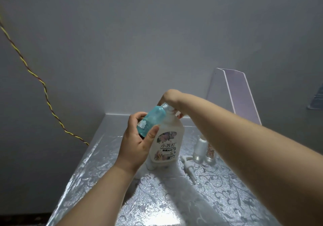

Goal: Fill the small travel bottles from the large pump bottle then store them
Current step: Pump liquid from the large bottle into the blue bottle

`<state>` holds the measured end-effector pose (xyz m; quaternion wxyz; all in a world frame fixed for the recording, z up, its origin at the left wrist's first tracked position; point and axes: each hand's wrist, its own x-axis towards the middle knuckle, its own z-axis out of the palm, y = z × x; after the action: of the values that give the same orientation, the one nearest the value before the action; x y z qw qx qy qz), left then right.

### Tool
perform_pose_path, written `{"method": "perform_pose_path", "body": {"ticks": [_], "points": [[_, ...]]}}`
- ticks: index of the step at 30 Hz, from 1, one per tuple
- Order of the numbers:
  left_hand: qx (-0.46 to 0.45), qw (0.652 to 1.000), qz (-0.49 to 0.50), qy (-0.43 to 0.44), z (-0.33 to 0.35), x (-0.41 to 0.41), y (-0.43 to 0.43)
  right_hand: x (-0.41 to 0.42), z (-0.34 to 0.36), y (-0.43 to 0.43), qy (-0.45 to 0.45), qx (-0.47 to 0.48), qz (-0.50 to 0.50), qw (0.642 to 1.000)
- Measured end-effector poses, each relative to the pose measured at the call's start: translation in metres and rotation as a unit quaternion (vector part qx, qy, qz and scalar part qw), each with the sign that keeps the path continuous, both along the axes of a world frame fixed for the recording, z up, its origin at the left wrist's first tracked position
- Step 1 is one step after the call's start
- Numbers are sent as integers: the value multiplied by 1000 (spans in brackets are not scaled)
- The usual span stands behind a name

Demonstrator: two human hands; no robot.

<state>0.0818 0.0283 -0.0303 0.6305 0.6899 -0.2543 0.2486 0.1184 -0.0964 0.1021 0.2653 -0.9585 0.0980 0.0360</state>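
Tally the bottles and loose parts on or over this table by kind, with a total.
Large bottle: 1
Small bottles: 3 (blue bottle, frosted bottle, clear bottle)
Loose pump: 1
Total: 5

Dim, table (pixel 157 208) glare, edges prob. warped

A table (pixel 83 170) with a shiny silver, flower-patterned cover stands in a corner of plain grey walls (pixel 157 33). Left of the table, a twisted yellow-and-red cord (pixel 45 89) runs down the wall. A clear plastic stand (pixel 242 94) sits at the table's far right corner. The light is dim and bluish.
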Motion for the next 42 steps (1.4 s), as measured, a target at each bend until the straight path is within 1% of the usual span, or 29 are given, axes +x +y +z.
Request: {"method": "perform_pose_path", "body": {"ticks": [1,4,9,11,13,16,18,21,24,27,31,37,42], "points": [[0,1000,0,1,0,1,0,-2,1,1,-1,-11,7,1000],[-3,1000,-4,5,0,0,2,-1,4,6,37,-46,8,998],[-5,1000,-4,2,2,2,3,-4,16,5,24,-65,27,997],[-4,1000,-1,-2,3,3,4,2,11,6,47,-61,5,997],[-3,1000,0,-3,2,3,3,6,4,5,62,-29,-25,997],[0,1000,-4,4,0,3,1,2,1,2,38,7,-3,999],[3,1000,0,2,0,1,1,-2,1,2,31,-7,18,999],[5,1000,-5,6,2,-1,2,-2,1,7,38,-51,12,998],[7,1000,-1,0,4,-1,3,-11,11,8,27,-61,43,997],[3,1000,0,-2,4,-1,2,-15,20,8,1,-51,57,997],[-7,1000,-3,-7,5,-1,3,-4,15,8,19,-54,46,997],[-2,1000,-12,2,-1,4,2,0,-1,5,21,-6,-5,1000],[2,1000,1,-2,1,1,4,0,2,6,11,-35,29,999]]}}
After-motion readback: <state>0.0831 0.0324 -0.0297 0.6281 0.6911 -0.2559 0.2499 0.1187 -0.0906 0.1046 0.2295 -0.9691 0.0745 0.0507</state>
